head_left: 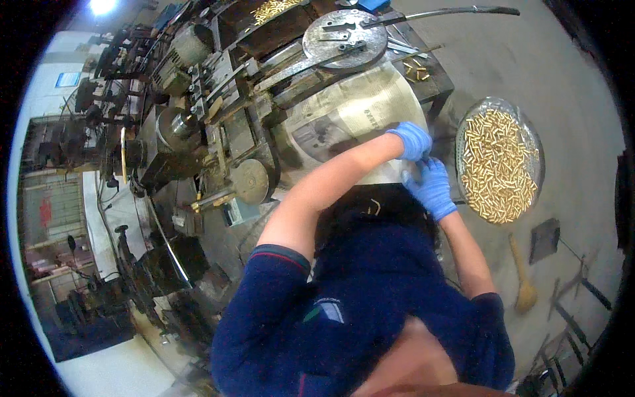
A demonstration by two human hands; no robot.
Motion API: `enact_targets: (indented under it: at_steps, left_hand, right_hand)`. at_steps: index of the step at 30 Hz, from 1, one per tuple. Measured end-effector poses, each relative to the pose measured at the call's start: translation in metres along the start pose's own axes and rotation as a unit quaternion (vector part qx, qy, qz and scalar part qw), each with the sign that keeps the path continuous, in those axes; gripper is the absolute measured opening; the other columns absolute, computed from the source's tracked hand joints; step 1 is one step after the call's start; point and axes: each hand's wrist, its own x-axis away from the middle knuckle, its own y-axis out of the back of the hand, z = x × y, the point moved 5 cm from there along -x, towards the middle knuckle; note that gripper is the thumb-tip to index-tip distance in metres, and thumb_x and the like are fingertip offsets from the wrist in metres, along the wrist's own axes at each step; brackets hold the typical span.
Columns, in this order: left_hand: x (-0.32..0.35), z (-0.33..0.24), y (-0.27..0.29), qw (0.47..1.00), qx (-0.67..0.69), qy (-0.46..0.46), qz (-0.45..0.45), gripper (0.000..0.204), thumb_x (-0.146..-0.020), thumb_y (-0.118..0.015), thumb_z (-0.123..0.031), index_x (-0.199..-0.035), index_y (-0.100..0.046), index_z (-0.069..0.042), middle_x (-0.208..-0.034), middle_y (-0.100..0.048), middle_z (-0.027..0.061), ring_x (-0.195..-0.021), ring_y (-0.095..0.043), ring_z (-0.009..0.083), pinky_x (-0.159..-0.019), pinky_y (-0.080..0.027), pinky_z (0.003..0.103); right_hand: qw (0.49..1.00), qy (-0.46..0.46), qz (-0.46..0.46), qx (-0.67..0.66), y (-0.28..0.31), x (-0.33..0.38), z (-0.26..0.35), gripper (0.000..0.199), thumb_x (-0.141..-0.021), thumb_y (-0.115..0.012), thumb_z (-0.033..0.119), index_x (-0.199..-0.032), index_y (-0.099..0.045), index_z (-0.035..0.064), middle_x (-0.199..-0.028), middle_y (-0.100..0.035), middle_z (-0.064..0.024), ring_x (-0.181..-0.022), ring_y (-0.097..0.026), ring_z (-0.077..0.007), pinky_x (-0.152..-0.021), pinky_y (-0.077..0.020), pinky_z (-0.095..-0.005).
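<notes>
My left hand [411,140], in a blue knit glove, reaches across to the right edge of a newspaper sheet [370,102] spread over the bench. My right hand [433,188], gloved the same way, comes up from below, and its fingertips meet those of the left. Both hands are closed, with fingers bent toward each other. Anything small between them is hidden by the gloves. To the right of the hands sits an oval metal basket [493,104] heaped with small brass-coloured cylindrical pieces [499,165].
Greasy machinery with a motor [188,56] and a round disc [250,182] fills the left. Beyond the newspaper lies a round metal plate [331,36] with a long lever [450,12]. A wooden-handled tool [522,278] and a dark square pad [545,241] lie on the floor.
</notes>
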Motion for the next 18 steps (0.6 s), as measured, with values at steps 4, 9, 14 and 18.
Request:
enact_targets:
  at_steps: [4, 9, 14, 18]
  left_hand:
    - [0.003, 0.003, 0.003, 1.000, -0.011, 0.027, 0.010, 0.018, -0.069, -0.061, -0.021, -0.081, -0.070, -0.011, -0.079, -0.067, 0.0131, -0.073, -0.065, 0.0308, -0.060, -0.051, 0.042]
    - [-0.001, 0.002, 0.003, 0.998, 0.002, 0.054, 0.024, 0.020, -0.072, -0.058, -0.019, -0.083, -0.070, -0.007, -0.084, -0.067, 0.0142, -0.078, -0.065, 0.0313, -0.064, -0.051, 0.043]
    - [0.000, 0.026, -0.021, 0.986, 0.109, 0.122, 0.035, 0.024, -0.072, -0.056, -0.024, -0.081, -0.068, -0.005, -0.080, -0.064, 0.0187, -0.072, -0.064, 0.0332, -0.065, -0.051, 0.042]
    - [0.004, 0.022, -0.021, 0.989, 0.095, 0.113, 0.023, 0.025, -0.072, -0.057, -0.026, -0.086, -0.069, -0.008, -0.084, -0.065, 0.0167, -0.079, -0.062, 0.0350, -0.072, -0.049, 0.042]
  right_hand:
    - [0.999, 0.003, 0.024, 0.021, -0.014, 0.002, -0.003, 0.047, -0.075, -0.063, 0.039, -0.098, -0.058, -0.0018, -0.101, -0.057, -0.0220, -0.094, -0.051, -0.0378, -0.085, -0.0397, -0.0445]
    - [0.998, 0.015, 0.052, 0.014, -0.009, -0.004, -0.005, 0.045, -0.075, -0.061, 0.038, -0.096, -0.058, -0.0014, -0.096, -0.057, -0.0220, -0.092, -0.051, -0.0373, -0.084, -0.0392, -0.0446]
    - [0.997, 0.037, 0.066, 0.010, -0.013, -0.004, -0.004, 0.040, -0.077, -0.058, 0.037, -0.090, -0.060, -0.0005, -0.091, -0.057, -0.0204, -0.088, -0.052, -0.0352, -0.082, -0.0391, -0.0428]
    - [0.991, 0.127, 0.040, 0.021, -0.025, 0.006, -0.008, 0.033, -0.081, -0.054, 0.033, -0.082, -0.064, 0.0017, -0.092, -0.059, -0.0189, -0.089, -0.053, -0.0337, -0.084, -0.0399, -0.0425]
